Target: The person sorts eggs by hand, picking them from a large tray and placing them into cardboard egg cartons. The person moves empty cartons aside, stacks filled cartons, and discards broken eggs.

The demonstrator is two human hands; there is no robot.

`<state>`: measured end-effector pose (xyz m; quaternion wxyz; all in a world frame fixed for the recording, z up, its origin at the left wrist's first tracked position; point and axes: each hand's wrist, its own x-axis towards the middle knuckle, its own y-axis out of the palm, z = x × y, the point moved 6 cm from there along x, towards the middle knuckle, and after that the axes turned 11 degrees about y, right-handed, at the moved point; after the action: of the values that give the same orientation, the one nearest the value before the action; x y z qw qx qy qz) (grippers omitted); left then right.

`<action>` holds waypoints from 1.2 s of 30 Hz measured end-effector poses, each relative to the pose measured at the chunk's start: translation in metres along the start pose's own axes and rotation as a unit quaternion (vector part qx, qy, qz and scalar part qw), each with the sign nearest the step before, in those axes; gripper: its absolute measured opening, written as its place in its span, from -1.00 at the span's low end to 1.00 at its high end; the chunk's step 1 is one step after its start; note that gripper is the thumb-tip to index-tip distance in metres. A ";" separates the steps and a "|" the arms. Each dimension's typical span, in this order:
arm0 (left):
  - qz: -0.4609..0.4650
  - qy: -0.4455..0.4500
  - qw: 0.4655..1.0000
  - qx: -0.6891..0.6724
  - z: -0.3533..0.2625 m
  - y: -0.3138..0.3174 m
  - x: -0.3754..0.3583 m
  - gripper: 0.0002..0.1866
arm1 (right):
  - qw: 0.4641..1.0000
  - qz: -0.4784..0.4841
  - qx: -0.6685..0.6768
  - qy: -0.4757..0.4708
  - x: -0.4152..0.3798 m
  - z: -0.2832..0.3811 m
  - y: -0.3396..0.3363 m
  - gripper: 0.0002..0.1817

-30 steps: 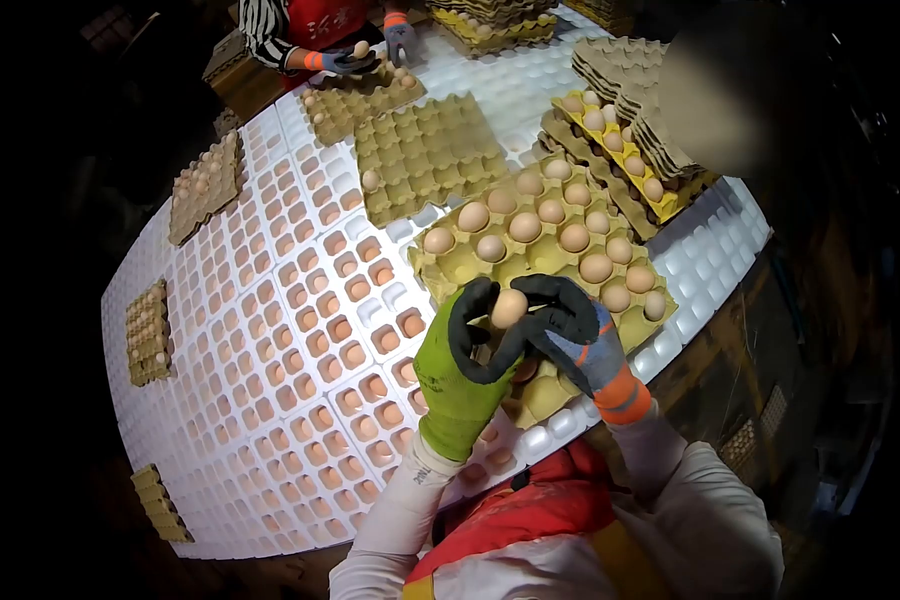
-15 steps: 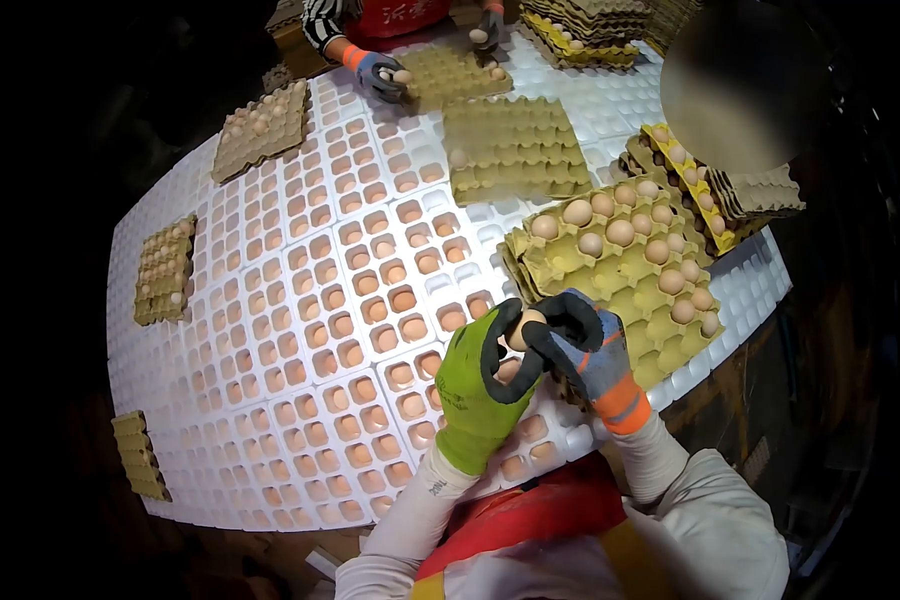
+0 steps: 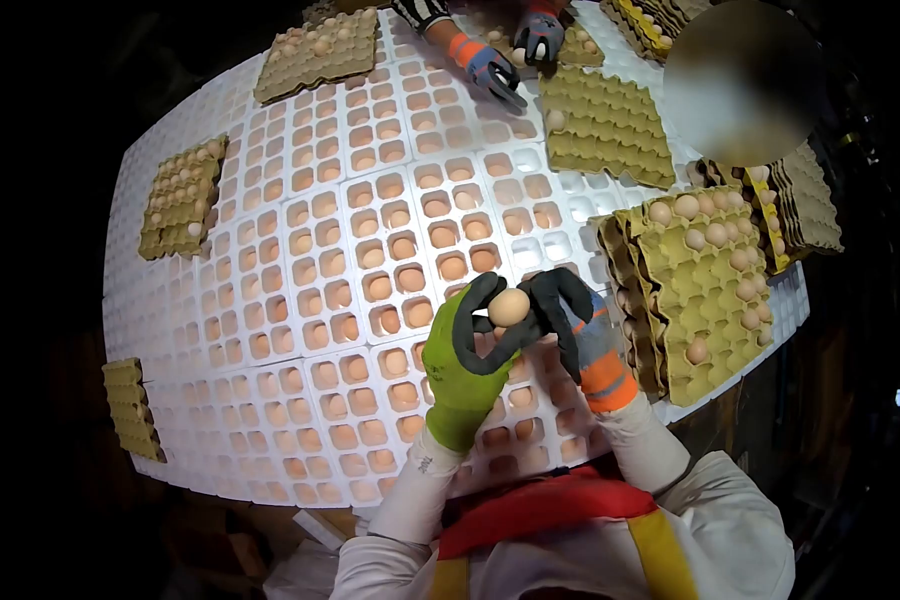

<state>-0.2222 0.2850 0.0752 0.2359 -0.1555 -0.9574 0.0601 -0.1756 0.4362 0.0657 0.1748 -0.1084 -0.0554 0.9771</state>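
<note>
My left hand [image 3: 465, 350], in a green and black glove, curls its fingers round a light brown egg [image 3: 509, 307] over the white foam trays. Just right of that egg is my right hand [image 3: 570, 325], in a grey, black and orange glove; its fingers are bent together, and a bit of something brownish shows at their tips, too hidden to name. Beneath both hands, the foam trays [image 3: 358, 345] hold brown eggs in square cells. To the right lies a stack of pulp cartons [image 3: 685, 340] with several eggs on top.
Across the table a co-worker's gloved hands [image 3: 490, 72] reach over the trays. Another pulp carton [image 3: 610, 130] lies at the upper right, near upright stacked cartons [image 3: 810, 200]. Egg-bearing cartons stand at the back left [image 3: 320, 62] and left [image 3: 180, 200]; one more [image 3: 130, 405] is lower left.
The view has shifted, so the table's contents appear moved. My hands have turned, and the egg in my left hand shows more fully. The co-worker's left-side hand has opened out over the foam trays.
</note>
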 end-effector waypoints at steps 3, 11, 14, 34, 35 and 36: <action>-0.024 -0.017 1.000 -0.002 0.017 -0.022 -0.002 -0.38 | 0.997 0.009 -0.055 0.048 0.006 -0.009 0.024 -0.75; -0.039 -0.042 0.998 -0.005 0.059 -0.062 -0.008 -0.43 | 0.997 0.051 -0.027 0.057 0.024 -0.020 0.080 -0.71; -0.005 -0.051 0.999 0.016 0.070 -0.088 0.002 -0.48 | 0.988 0.093 0.047 0.113 0.031 -0.033 0.104 -0.71; -0.426 -0.096 0.808 0.395 0.323 -0.492 0.157 -0.64 | 0.981 0.037 -0.082 0.172 0.008 -0.082 0.099 -0.73; -0.431 -0.094 0.780 0.444 0.321 -0.488 0.160 -0.64 | 0.982 0.039 -0.102 0.154 0.007 -0.080 0.099 -0.72; -0.419 -0.114 0.778 0.454 0.326 -0.482 0.167 -0.59 | 0.982 0.047 -0.124 0.137 0.007 -0.078 0.099 -0.71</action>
<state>-0.6458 -0.1293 -0.0495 0.1706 0.3937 -0.8097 0.4003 -0.1965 0.3514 -0.0257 0.1197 -0.2644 -0.1463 0.9457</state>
